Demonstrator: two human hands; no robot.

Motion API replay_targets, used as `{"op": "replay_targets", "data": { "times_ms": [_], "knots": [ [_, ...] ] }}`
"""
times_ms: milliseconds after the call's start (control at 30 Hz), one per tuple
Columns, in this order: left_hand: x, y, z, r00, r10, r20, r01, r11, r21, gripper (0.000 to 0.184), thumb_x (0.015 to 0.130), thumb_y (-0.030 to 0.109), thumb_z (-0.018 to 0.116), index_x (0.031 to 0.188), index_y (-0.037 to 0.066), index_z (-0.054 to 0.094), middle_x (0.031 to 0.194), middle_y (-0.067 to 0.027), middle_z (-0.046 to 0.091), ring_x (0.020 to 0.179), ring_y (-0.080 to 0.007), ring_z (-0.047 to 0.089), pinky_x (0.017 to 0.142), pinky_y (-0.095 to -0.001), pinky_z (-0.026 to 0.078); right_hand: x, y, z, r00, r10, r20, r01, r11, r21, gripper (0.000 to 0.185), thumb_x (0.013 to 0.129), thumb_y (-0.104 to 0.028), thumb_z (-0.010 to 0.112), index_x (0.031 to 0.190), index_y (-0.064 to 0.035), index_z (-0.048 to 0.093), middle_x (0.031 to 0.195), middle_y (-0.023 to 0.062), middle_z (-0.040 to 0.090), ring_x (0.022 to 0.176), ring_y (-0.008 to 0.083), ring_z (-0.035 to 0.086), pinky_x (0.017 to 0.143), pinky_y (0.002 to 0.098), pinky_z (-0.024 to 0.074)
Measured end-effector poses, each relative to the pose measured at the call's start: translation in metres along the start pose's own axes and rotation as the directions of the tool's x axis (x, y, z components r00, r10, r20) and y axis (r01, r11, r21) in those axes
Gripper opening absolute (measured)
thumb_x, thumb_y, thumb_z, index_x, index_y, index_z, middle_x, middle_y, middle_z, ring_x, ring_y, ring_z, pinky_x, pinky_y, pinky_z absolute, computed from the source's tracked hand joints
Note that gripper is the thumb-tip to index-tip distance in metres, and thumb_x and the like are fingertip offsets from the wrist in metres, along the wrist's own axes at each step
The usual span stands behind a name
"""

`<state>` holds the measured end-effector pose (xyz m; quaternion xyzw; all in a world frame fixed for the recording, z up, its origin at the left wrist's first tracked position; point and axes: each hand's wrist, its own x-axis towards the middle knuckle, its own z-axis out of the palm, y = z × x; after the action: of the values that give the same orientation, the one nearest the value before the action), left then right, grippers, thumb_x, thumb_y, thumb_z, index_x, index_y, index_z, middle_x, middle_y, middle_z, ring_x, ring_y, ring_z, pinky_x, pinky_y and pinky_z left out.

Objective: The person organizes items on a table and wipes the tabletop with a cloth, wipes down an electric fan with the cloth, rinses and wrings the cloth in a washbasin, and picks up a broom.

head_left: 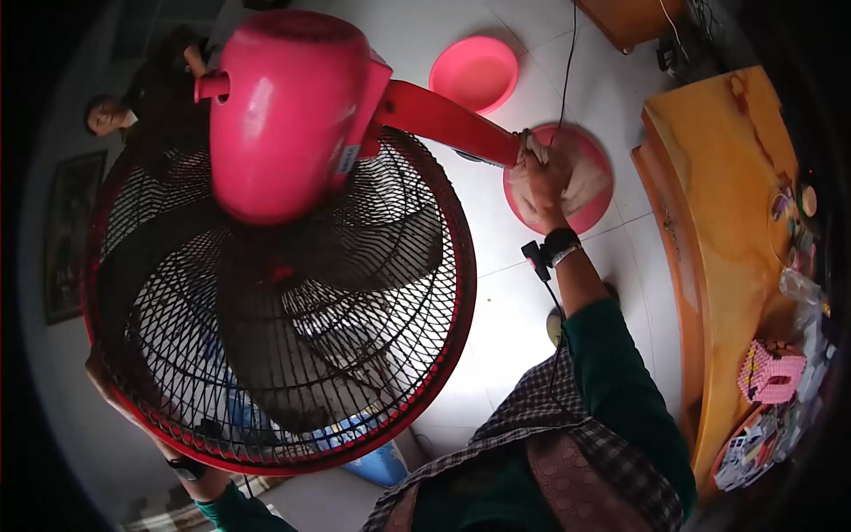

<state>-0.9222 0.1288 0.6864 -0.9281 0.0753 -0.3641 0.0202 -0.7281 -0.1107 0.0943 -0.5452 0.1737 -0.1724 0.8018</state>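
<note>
A person holds a red fan [282,273] tipped on its side, its back towards us. The right hand [542,177] is closed on a pale cloth [534,144], pressed to the end of the fan's neck [452,122]. The left hand [105,383] is at the cage [465,293], mostly hidden, so I cannot tell how firmly it holds. In my judgement, working the cloth well means letting the left hand steady the cage while the right wraps the cloth fully round the neck and rubs along it evenly; the plug [536,261] by the right wrist is best tucked aside. The fan lies left of the right hand's grip: motor [288,124] up and left, cage lower, reaching the left hand. A basin [601,173] sits beneath the right grip, a second basin [474,75] farther out.
</note>
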Motion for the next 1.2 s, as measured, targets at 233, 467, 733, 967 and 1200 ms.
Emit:
{"op": "replay_targets", "data": {
  "times_ms": [233, 467, 733, 967, 1200],
  "knots": [
    [0.0, -0.043, -0.015, 0.958, -0.286, 0.002, 0.268, 0.898, -0.348, 0.037, 0.092, 0.016, 0.039, 0.123, -0.003, 0.047, 0.124, -0.019, 0.051, 0.111, -0.0265, 0.053, 0.098, -0.0413, 0.043, -0.035, -0.096, -0.044, 0.945, 0.269, 0.187, -0.199, 0.925, -0.325, 0.03, 0.086, -0.016, 0.05, 0.109, -0.0008, 0.061, 0.106, 0.0107, 0.065, 0.098, 0.0213, 0.062, 0.082, 0.0325, 0.0481],
    [0.036, 0.005, -0.012, 0.906, -0.394, 0.153, 0.35, 0.496, -0.795, 0.067, 0.095, 0.041, 0.043, 0.146, 0.005, 0.018, 0.143, -0.0215, 0.034, 0.135, -0.0281, 0.03, 0.112, -0.039, 0.019, -0.116, -0.112, -0.082, 0.802, 0.063, 0.595, 0.277, 0.842, -0.463, 0.038, 0.084, -0.019, 0.047, 0.117, -0.0044, 0.058, 0.119, 0.0123, 0.059, 0.112, 0.0286, 0.054, 0.094, 0.0356, 0.0442],
    [0.02, 0.015, -0.149, 0.931, -0.034, -0.363, -0.112, 0.92, -0.375, 0.057, 0.091, 0.035, 0.051, 0.14, 0.011, 0.037, 0.136, -0.0183, 0.045, 0.13, -0.0349, 0.037, 0.103, -0.0525, 0.034, -0.168, -0.228, -0.098, 0.625, 0.548, 0.556, -0.517, 0.824, -0.231, 0.026, 0.087, -0.01, 0.056, 0.107, 0.0049, 0.061, 0.107, 0.0068, 0.062, 0.099, 0.0132, 0.058, 0.089, 0.0256, 0.0447],
    [-0.004, 0.01, -0.237, 0.714, 0.226, -0.662, -0.461, 0.864, -0.202, 0.051, 0.084, 0.035, 0.051, 0.128, 0.009, 0.051, 0.134, -0.0188, 0.046, 0.125, -0.0393, 0.043, 0.101, -0.0605, 0.032, -0.202, -0.242, -0.076, 0.576, 0.401, 0.712, -0.288, 0.915, -0.282, 0.026, 0.088, -0.01, 0.054, 0.109, 0.0052, 0.058, 0.102, 0.0054, 0.062, 0.094, 0.0115, 0.058, 0.083, 0.0247, 0.0451],
    [-0.049, -0.054, -0.263, 0.676, 0.21, -0.706, -0.518, 0.818, -0.252, 0.054, 0.082, 0.033, 0.053, 0.129, 0.007, 0.049, 0.132, -0.0192, 0.047, 0.124, -0.0392, 0.043, 0.101, -0.0591, 0.033, -0.281, -0.249, -0.021, 0.541, 0.427, 0.724, -0.394, 0.89, -0.23, 0.024, 0.086, -0.008, 0.055, 0.107, 0.0025, 0.061, 0.099, 0.0025, 0.061, 0.09, 0.0104, 0.057, 0.08, 0.0252, 0.0454]
  ]
}}
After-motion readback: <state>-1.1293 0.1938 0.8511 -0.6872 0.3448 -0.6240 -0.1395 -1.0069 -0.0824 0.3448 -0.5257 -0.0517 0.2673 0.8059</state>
